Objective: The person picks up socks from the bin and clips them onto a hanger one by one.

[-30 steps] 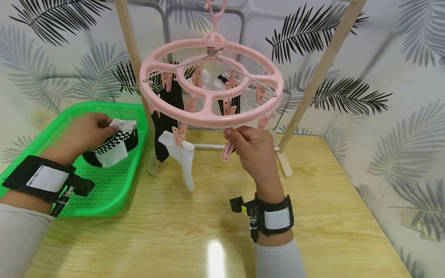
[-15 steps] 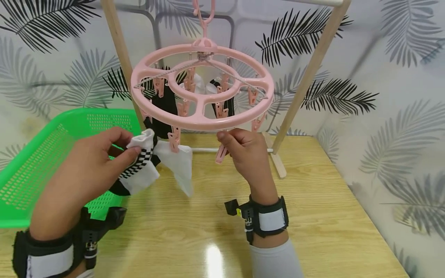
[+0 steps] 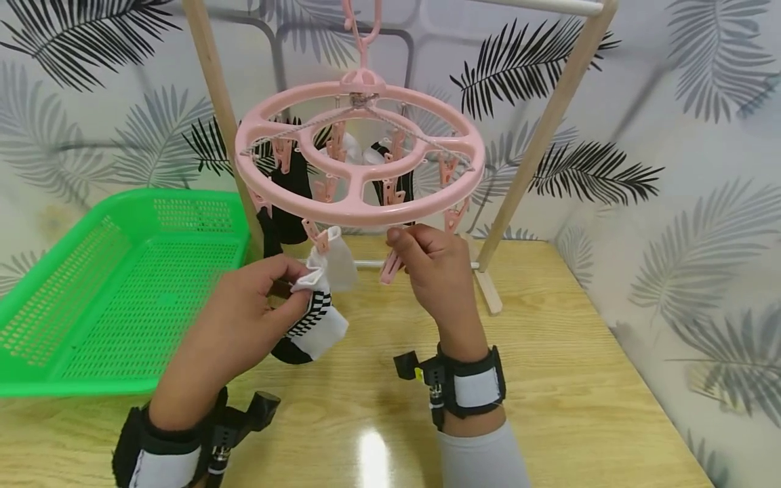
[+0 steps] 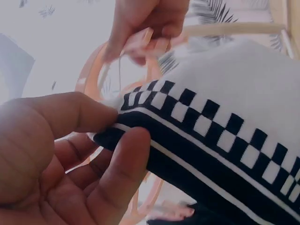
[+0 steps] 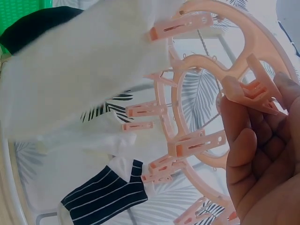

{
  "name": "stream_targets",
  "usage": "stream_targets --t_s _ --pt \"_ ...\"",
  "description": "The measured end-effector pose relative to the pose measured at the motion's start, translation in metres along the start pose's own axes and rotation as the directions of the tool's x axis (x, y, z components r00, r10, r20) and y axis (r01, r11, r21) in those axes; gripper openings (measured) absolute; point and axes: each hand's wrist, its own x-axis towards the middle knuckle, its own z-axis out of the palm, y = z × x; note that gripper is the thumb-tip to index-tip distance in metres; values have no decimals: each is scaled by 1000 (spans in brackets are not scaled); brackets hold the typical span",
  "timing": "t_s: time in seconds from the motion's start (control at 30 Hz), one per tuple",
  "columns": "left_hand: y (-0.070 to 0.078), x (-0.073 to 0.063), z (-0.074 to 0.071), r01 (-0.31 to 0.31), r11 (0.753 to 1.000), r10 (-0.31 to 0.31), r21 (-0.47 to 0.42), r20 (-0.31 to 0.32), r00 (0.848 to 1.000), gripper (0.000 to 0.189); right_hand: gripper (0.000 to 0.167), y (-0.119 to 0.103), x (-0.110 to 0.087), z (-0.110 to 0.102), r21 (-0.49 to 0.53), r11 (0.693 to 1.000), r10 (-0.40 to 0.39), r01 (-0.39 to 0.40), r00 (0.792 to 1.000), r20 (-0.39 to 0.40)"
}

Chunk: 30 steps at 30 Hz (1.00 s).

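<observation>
My left hand (image 3: 244, 318) pinches a white-and-black sock (image 3: 323, 332) by its cuff, between thumb and forefinger. A checkered band runs across this sock (image 4: 206, 131), seen close up in the left wrist view. To the right, my right hand (image 3: 436, 281) pinches a pink clothespin (image 3: 390, 268) below the front rim of a round pink drying hanger (image 3: 366, 213). In the right wrist view this clothespin (image 5: 255, 89) has its prongs spread apart and no cloth between them. A plain white sock (image 3: 343, 264) hangs from another clip, just behind the held sock.
A green plastic basket (image 3: 140, 305) stands on the wooden table (image 3: 549, 352) at left. Wooden posts (image 3: 546, 135) of a rack flank the hanger. Behind hang a black sock (image 3: 291, 203) and a striped sock (image 5: 103, 194), among several pink clips.
The left hand has carried the checkered sock from the basket rightward to beneath the hanger's front. The clipped white sock has swung aside. My right hand keeps hold of the clothespin.
</observation>
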Motion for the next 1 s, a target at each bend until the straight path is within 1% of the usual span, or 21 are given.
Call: stream_targets --t_s 0.13,0.2,0.27,0.37,0.47,0.57,0.63,0.7,0.8,0.9,1.0 --pt "-2 4 17 -57 997 61 -59 67 996 9 31 0 0 1 -20 999 -27 27 1000 -10" --pt "-4 7 26 -82 992 92 -92 109 990 8 30 0 0 1 -34 999 -40 40 999 -17" --pt "-6 10 33 -93 990 109 -109 146 983 7 28 0 0 2 -48 998 -45 44 999 -23" --pt "-9 12 39 -117 987 134 -108 165 977 8 30 1 0 4 -60 997 -56 55 998 -20" --pt "-11 12 42 -127 985 144 -121 143 979 7 37 2 1 7 -68 994 -82 81 997 -6" --pt "-12 12 46 -133 980 151 -148 116 982 6 38 3 1 8 -66 993 -96 97 995 10" --pt "-13 12 49 -144 972 165 -188 100 981 6 38 3 0 9 -68 993 -98 99 995 21" --pt "-13 12 50 -155 961 179 -230 85 980 7 33 2 0 9 -78 992 -93 95 995 30" --pt "-13 12 52 -185 940 210 -286 60 976 7 34 1 0 9 -83 992 -94 97 995 40" --pt "-13 13 52 -219 932 236 -288 23 972 8 35 0 0 9 -64 994 -87 90 995 47" --pt "-13 14 54 -243 932 246 -268 -23 969 8 37 -2 0 10 -43 996 -79 82 996 50"
